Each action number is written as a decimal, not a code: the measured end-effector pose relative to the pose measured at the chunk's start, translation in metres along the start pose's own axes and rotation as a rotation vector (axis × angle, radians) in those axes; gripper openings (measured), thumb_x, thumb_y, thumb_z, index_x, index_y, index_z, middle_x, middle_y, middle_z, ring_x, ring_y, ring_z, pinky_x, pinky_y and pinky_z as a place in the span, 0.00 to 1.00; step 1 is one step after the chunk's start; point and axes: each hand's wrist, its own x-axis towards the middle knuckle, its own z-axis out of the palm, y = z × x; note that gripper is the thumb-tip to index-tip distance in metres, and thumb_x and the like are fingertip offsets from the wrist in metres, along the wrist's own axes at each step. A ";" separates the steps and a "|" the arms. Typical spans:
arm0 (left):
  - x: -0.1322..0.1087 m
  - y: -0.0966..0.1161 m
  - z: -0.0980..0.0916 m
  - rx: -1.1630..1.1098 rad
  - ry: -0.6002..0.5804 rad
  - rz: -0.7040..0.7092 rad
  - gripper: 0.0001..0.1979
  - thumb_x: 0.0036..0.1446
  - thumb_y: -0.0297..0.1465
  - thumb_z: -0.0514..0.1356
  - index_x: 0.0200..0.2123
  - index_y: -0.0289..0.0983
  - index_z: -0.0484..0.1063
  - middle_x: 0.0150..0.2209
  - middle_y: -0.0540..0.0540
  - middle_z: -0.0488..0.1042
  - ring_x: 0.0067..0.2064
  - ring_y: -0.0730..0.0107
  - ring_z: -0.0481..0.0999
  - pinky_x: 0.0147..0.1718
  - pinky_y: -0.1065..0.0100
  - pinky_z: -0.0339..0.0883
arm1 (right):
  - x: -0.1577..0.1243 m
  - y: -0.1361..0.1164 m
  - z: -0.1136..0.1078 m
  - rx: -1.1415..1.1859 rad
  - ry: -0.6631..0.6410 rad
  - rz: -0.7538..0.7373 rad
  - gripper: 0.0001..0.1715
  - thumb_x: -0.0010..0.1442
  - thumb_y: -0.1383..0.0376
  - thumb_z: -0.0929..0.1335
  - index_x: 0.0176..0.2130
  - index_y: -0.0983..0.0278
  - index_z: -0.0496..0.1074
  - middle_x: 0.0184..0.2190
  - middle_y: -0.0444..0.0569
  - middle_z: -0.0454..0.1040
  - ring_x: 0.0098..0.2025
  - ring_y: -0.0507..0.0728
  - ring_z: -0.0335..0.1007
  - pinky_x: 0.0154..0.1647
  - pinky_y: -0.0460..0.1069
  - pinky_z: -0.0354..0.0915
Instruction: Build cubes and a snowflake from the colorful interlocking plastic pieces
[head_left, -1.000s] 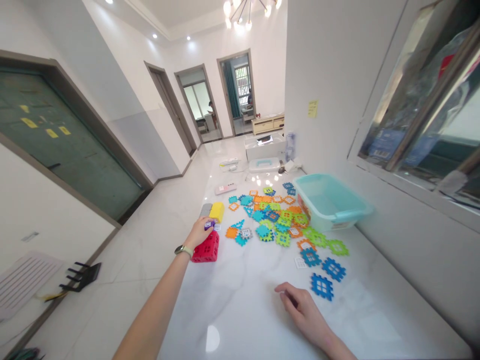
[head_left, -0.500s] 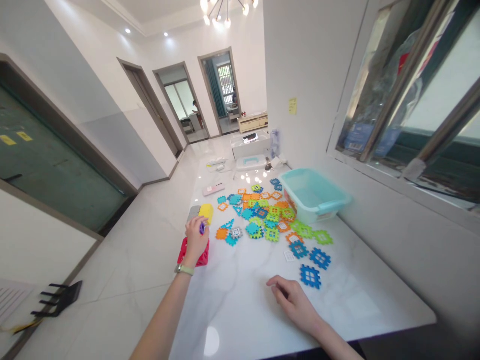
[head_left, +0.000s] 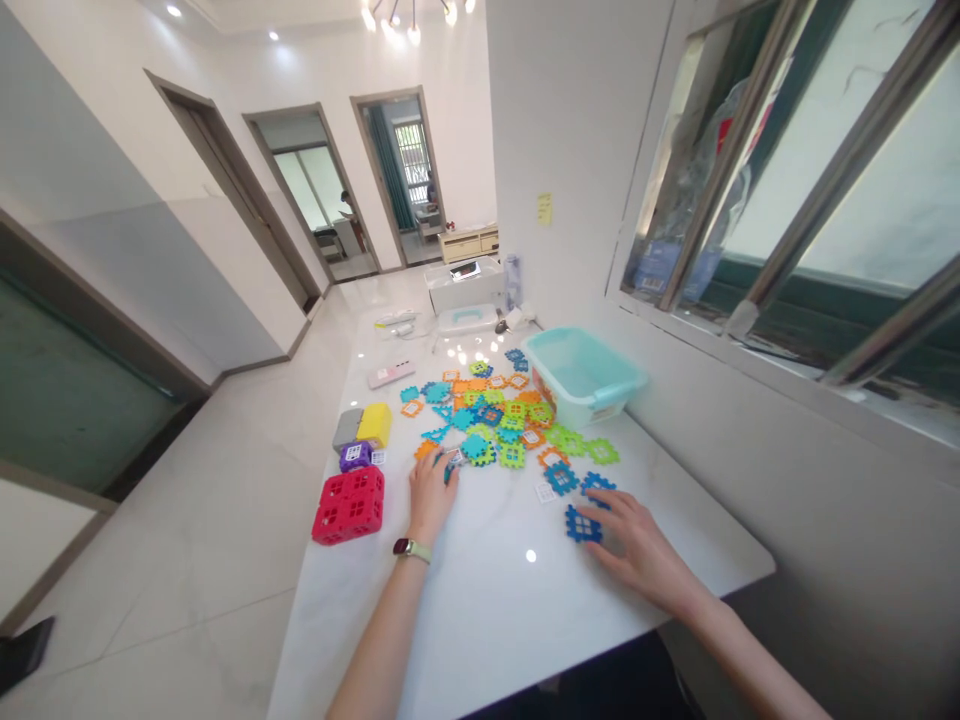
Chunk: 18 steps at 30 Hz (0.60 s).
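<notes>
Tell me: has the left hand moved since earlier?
Yes: the left hand moved right of the red tile cube, to the edge of the tile pile.

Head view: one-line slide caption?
Left hand at interlocking plastic tiles on a white marble counter, right hand touching a blue tile.

1. Red on the cube-shaped block (head_left: pixel 349 506), patterned with a lattice of square windows.
2. Yellow on one block (head_left: pixel 374 425), grey on the block (head_left: pixel 347 428) beside it, purple on the small block (head_left: pixel 355 457).
3. Orange, teal, lime and blue on the waffle tiles (head_left: pixel 487 420), each with a grid of square holes.
4. Pale aqua on the plastic tub (head_left: pixel 583 375).
5. White with faint grey veins on the marble countertop (head_left: pixel 480 640).
</notes>
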 end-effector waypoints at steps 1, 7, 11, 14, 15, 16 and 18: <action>0.002 0.000 0.000 -0.024 0.013 0.014 0.14 0.58 0.28 0.59 0.49 0.43 0.72 0.51 0.43 0.72 0.54 0.54 0.70 0.53 0.52 0.64 | -0.002 0.004 0.001 -0.032 -0.056 -0.003 0.19 0.61 0.57 0.68 0.51 0.56 0.75 0.57 0.54 0.70 0.59 0.69 0.62 0.57 0.64 0.61; -0.001 0.000 -0.005 -0.187 0.121 0.040 0.13 0.54 0.28 0.63 0.44 0.39 0.70 0.45 0.44 0.72 0.49 0.56 0.71 0.51 0.55 0.66 | 0.016 -0.001 0.014 -0.082 -0.150 -0.062 0.16 0.64 0.59 0.65 0.50 0.54 0.75 0.56 0.51 0.72 0.57 0.67 0.64 0.56 0.63 0.61; -0.014 0.010 -0.013 -0.285 0.091 0.082 0.15 0.53 0.26 0.63 0.45 0.38 0.68 0.45 0.43 0.69 0.50 0.59 0.70 0.52 0.58 0.66 | 0.046 -0.019 0.013 -0.079 -0.173 -0.130 0.16 0.61 0.65 0.66 0.48 0.59 0.76 0.52 0.54 0.74 0.54 0.66 0.66 0.54 0.61 0.62; -0.023 0.020 -0.015 -0.318 -0.026 0.165 0.16 0.48 0.26 0.66 0.42 0.39 0.71 0.43 0.45 0.70 0.47 0.60 0.71 0.49 0.60 0.67 | 0.075 -0.027 0.008 -0.026 -0.248 -0.265 0.17 0.57 0.69 0.67 0.46 0.59 0.76 0.48 0.53 0.76 0.50 0.63 0.69 0.52 0.58 0.64; -0.025 0.022 -0.016 -0.320 -0.063 0.190 0.16 0.47 0.26 0.67 0.41 0.39 0.72 0.42 0.46 0.70 0.46 0.60 0.72 0.49 0.59 0.67 | 0.086 -0.026 0.007 0.005 -0.244 -0.304 0.18 0.55 0.69 0.67 0.46 0.60 0.76 0.47 0.52 0.76 0.50 0.63 0.69 0.52 0.58 0.64; -0.026 0.024 -0.015 -0.319 -0.090 0.207 0.16 0.46 0.26 0.68 0.40 0.40 0.73 0.41 0.46 0.70 0.45 0.59 0.72 0.48 0.58 0.67 | 0.097 -0.025 0.007 0.045 -0.211 -0.319 0.19 0.54 0.69 0.68 0.46 0.60 0.76 0.46 0.53 0.76 0.49 0.63 0.70 0.52 0.57 0.64; -0.027 0.025 -0.014 -0.313 -0.113 0.220 0.15 0.46 0.26 0.68 0.39 0.39 0.74 0.40 0.46 0.71 0.44 0.58 0.71 0.48 0.56 0.67 | 0.120 -0.018 0.011 0.187 -0.062 -0.246 0.19 0.53 0.66 0.69 0.47 0.61 0.76 0.46 0.52 0.77 0.49 0.63 0.70 0.54 0.58 0.64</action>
